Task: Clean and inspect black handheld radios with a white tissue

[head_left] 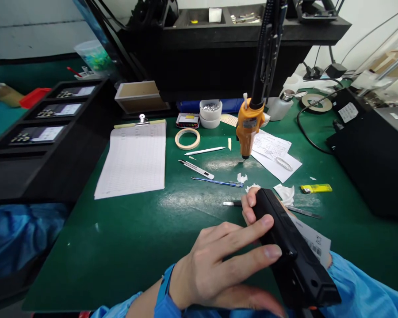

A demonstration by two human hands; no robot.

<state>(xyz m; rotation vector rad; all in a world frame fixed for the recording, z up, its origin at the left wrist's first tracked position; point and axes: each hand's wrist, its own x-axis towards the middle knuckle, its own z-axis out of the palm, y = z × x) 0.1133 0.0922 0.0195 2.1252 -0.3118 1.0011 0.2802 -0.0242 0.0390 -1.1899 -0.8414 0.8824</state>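
- Black device [287, 251]: above the green table [129, 238], gripped in my right hand [249, 213].
- My left hand [212, 260]: fingers extended, tips touching the device.
- Orange power tool [249, 126]: I see it hanging beyond.
- Metal rod [305, 213]: partly hidden behind the device.
- Crumpled tissue [285, 194], yellow lighter [316, 188]: beyond it, rightward.

Workshop, likely small-assembly bench. Signs: green-topped workbench [119, 247]; orange power screwdriver [250, 126] hanging point-down over far middle; black parts rack [82, 141] at left, small pieces sorted in compartments; black shelf [219, 37] at far side, metal bits in its bins; white pot [210, 124] of small metal parts; craft knife [196, 169] and tape roll [187, 147] mid-bench; clipboard [132, 161] with ruled form at left; blue work sleeve [365, 282] near right.
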